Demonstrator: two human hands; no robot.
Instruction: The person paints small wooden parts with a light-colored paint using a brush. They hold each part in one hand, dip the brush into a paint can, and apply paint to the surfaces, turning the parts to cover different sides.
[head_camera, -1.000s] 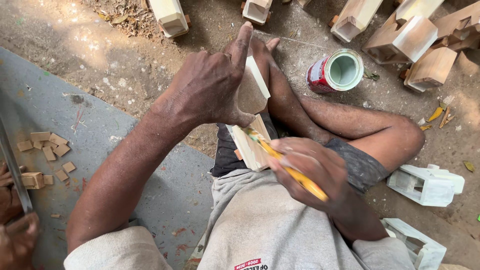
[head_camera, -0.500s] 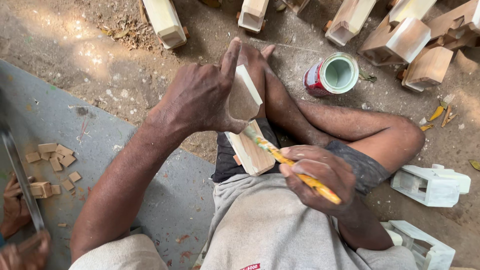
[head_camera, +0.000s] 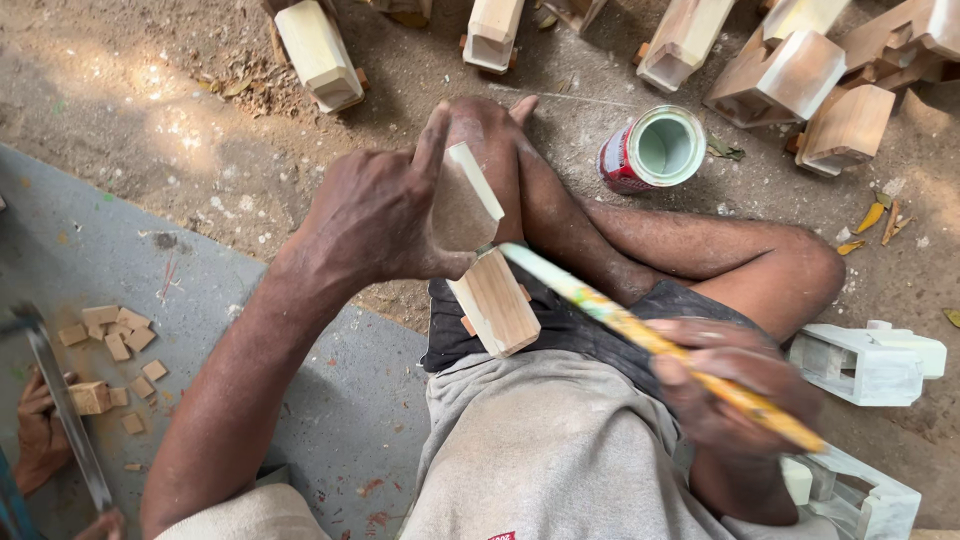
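Wooden piece (head_camera: 480, 260), an angular block with a pale painted upper face and a bare wood lower end, sits above the person's lap, gripped in the left hand (head_camera: 375, 215), whose fingers wrap its upper part. Against it rests the tip of a yellow-handled paintbrush (head_camera: 650, 340), clamped in the right hand (head_camera: 725, 385), which is blurred. Beyond the crossed legs an open red tin (head_camera: 655, 150) of pale paint lies on the dirt. More wooden pieces (head_camera: 780, 75) stand along the top, white-painted ones (head_camera: 865, 360) at right. At left, small wood offcuts (head_camera: 115, 340) lie on the grey slab (head_camera: 330, 420) beside another person's hand (head_camera: 40, 435) and a saw blade (head_camera: 65, 410).
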